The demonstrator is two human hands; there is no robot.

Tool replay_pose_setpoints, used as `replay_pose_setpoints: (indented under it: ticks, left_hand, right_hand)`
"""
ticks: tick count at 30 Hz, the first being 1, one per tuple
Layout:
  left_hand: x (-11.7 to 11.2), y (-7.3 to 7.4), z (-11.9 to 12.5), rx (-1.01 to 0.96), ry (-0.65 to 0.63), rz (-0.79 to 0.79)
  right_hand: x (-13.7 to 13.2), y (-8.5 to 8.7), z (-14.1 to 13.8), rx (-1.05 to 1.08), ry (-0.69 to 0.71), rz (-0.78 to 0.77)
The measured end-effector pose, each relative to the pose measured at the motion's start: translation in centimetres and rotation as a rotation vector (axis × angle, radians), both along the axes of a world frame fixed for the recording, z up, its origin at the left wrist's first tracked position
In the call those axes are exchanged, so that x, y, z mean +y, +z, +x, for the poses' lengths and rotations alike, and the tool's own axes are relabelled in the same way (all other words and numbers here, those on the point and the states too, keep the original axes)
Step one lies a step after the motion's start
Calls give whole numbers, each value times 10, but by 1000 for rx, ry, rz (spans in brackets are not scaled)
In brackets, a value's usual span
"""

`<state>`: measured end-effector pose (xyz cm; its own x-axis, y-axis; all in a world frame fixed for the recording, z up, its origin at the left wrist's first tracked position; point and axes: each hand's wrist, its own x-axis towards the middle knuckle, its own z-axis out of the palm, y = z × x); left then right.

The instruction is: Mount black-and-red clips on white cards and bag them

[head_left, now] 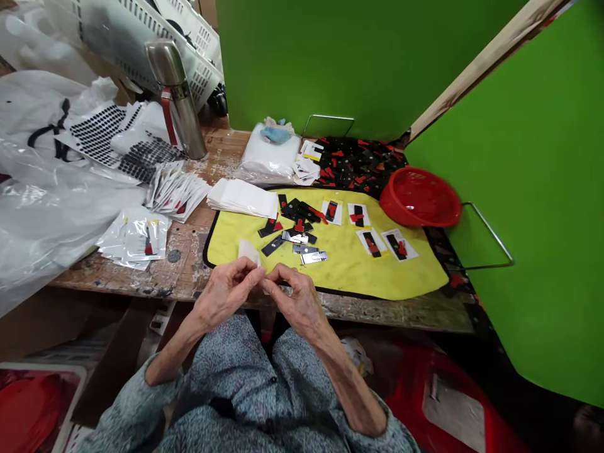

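Note:
My left hand (224, 290) and my right hand (293, 296) meet at the near edge of a yellow mat (349, 264), fingers pinched together. A small white slip (248, 250) pokes up by my left fingertips; whether either hand grips it is unclear. On the mat lie black and red small parts (297, 217), silvery metal pieces (306, 251), white cards with a part on each (391, 244) and a stack of white slips (243, 198).
A red bowl (419, 196) sits at the mat's right. A steel flask (175, 94), a white basket (141, 38), clear plastic sheets (51, 201) and packed bags (134, 238) fill the left. More black-red parts (358, 163) lie behind. Green walls enclose the back and right.

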<state>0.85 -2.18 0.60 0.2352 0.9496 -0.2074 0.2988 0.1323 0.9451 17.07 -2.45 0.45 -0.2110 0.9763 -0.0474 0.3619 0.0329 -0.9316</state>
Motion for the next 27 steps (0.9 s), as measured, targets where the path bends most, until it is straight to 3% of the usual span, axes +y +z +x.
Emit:
replay_pose_setpoints:
  ticks: [6,8,12,14,20,27]
  left_hand:
    - [0,0,-4,129,-67,113]
    - [-3,-3,0,232,-27,237]
    - [-7,-10,9,380,70,497]
    - [-8,-12,12,420,83,565]
    - [-7,-23,14,518,73,662]
    - [-6,-24,23,774,147,652]
  right_hand:
    - [2,-10,3,109,70,-93]
    - [-1,-14,-1,-23,29,47]
    - [-10,-19,-14,-420,-91,522]
    - [-13,-21,-19,-551,-131,659]
    - [-11,-28,-16,-663,-98,734]
    - [-9,-38,-28,-590,-254,808]
